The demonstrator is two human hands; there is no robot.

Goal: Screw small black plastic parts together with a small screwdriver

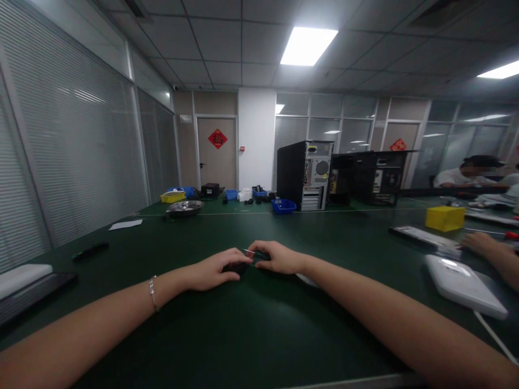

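Observation:
My left hand (214,268), with a bracelet at the wrist, curls over a small dark object (235,267) low at the table's middle. Its kind cannot be made out. Close beside it, my right hand (281,257) is closed with thumb and fingers pinched. A thin, light-coloured shaft (249,251) sticks out from its fingertips towards the left hand, and something dark shows within the grip. Fingers hide most of both items. Partly under my right wrist lies a flat white piece (308,280). All of this is over the dark green tabletop (243,335).
Computer towers (291,175) stand at the back, near a blue bin (284,206). A round metal dish (185,208) sits back left. A keyboard (36,294) lies at left. On the right are a white device (464,283), a yellow box (445,218) and another person's hand (484,243).

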